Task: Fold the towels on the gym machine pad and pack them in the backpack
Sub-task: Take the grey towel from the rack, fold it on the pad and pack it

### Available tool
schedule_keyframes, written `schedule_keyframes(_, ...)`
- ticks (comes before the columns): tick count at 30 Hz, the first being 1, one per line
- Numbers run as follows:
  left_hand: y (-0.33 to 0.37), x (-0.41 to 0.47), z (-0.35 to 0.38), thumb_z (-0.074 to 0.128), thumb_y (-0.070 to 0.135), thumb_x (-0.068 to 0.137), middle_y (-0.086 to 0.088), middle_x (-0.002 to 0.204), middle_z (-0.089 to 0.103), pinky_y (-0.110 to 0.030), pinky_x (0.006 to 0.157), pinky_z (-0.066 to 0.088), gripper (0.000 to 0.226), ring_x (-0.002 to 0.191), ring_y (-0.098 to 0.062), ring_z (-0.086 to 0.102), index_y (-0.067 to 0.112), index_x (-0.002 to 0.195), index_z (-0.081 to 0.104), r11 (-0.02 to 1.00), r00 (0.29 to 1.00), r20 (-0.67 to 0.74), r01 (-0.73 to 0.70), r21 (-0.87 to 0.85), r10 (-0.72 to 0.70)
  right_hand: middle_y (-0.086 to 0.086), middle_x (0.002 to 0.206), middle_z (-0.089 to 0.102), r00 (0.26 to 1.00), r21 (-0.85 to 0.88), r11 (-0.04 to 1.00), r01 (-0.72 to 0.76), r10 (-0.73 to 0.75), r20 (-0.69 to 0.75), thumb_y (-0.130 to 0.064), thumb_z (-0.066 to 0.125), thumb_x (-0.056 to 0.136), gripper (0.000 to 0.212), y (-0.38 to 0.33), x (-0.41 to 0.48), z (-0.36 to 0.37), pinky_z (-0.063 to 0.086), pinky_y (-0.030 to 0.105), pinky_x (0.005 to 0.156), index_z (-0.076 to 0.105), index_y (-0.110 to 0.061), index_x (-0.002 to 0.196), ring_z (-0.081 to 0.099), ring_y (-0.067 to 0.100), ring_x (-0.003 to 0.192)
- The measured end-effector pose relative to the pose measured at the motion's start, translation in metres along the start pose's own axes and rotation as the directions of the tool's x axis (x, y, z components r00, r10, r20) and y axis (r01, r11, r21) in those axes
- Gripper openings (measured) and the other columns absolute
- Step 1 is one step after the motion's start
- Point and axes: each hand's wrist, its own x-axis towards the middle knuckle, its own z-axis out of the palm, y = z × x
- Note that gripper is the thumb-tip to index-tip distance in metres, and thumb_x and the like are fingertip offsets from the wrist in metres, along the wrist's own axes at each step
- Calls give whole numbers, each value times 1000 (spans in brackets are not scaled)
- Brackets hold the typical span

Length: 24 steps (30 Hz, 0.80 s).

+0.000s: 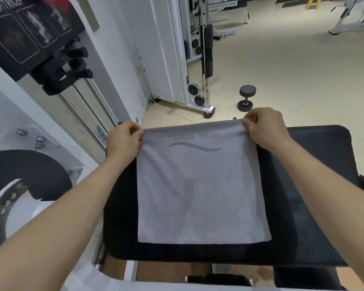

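A grey towel (200, 190) with upside-down "YOGA FITNESS" lettering lies spread on the black gym machine pad (303, 217). My left hand (123, 139) pinches the towel's far left corner. My right hand (263, 126) pinches its far right corner. The far edge is stretched taut between both hands and lifted slightly at the pad's far side. The near edge lies flat on the pad. No backpack is in view.
A white machine frame with a black weight stack (59, 68) stands to the left. A black dumbbell (246, 97) sits on the beige floor beyond the pad, beside a cable machine (202, 59). A white cable (168, 112) runs along the floor.
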Motion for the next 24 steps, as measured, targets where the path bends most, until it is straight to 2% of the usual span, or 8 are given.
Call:
schedule_keyframes(4, -9, 14, 12, 63, 15, 89, 1, 75, 64, -34, 72, 54, 11, 73, -24, 67, 19, 79, 64, 1000, 997, -82, -3, -10, 2, 14, 105, 69, 1000, -28, 1000, 8, -9, -13, -16, 57, 92, 19, -2, 22, 19, 47, 39, 88, 70, -7, 100, 59, 33, 103)
schedule_keyframes(8, -15, 21, 14, 66, 19, 87, 0, 77, 67, -42, 77, 58, 16, 77, -26, 69, 26, 74, 63, 997, 994, -106, 25, -78, -34, 16, 104, 68, 998, -40, 999, 18, -21, -62, -18, 55, 93, 21, 0, 26, 34, 46, 38, 84, 69, -5, 102, 58, 34, 99)
schedule_keyframes(12, -7, 16, 4, 74, 16, 83, -3, 76, 68, -32, 70, 54, 17, 74, -21, 66, 28, 71, 68, 945, 984, -131, 73, -319, -120, 15, 107, 54, 983, 42, 997, 71, -62, -176, -23, 57, 94, 21, -14, 12, 15, 39, 30, 79, 69, -11, 106, 53, 28, 96)
schedule_keyframes(14, -4, -3, -9, 76, 16, 81, -3, 82, 70, -31, 76, 55, 12, 79, -18, 65, 26, 76, 73, 883, 982, -121, 75, -464, -147, 7, 92, 54, 975, 60, 994, 94, -80, -209, -26, 57, 94, 16, -23, -13, -6, 38, 31, 73, 67, -18, 102, 49, 22, 82)
schedule_keyframes(17, -11, -63, -26, 74, 10, 84, 0, 85, 71, -20, 77, 52, 10, 82, -10, 65, 19, 87, 74, 801, 977, -75, 119, -587, -200, -5, 63, 55, 993, 93, 994, 54, -44, -107, -32, 55, 96, 9, -21, -79, -30, 42, 34, 64, 61, -25, 95, 52, 18, 63)
schedule_keyframes(19, -26, -110, -30, 72, 10, 85, 3, 84, 72, -21, 75, 52, 14, 83, -10, 65, 24, 87, 75, 783, 966, -25, 193, -591, -257, -6, 64, 62, 999, 198, 979, -37, 33, 21, -33, 56, 95, 7, -13, -127, -29, 50, 35, 62, 60, -27, 91, 61, 10, 57)
schedule_keyframes(21, -47, -147, -26, 69, 10, 86, 0, 88, 74, -23, 73, 54, 15, 85, -15, 67, 23, 88, 75, 725, 930, 78, 331, -604, -360, -5, 74, 70, 983, 304, 940, -154, 115, 140, -29, 61, 92, 6, 0, -165, -16, 56, 37, 66, 65, -28, 88, 68, 7, 66)
schedule_keyframes(24, -70, -179, -15, 69, 14, 82, -12, 99, 74, -27, 79, 59, 20, 95, -25, 71, 8, 101, 72, 569, 842, 257, 516, -640, -474, -4, 78, 73, 944, 429, 844, -322, 254, 209, -20, 68, 88, 9, 19, -198, 6, 55, 32, 75, 72, -23, 81, 69, 16, 81)
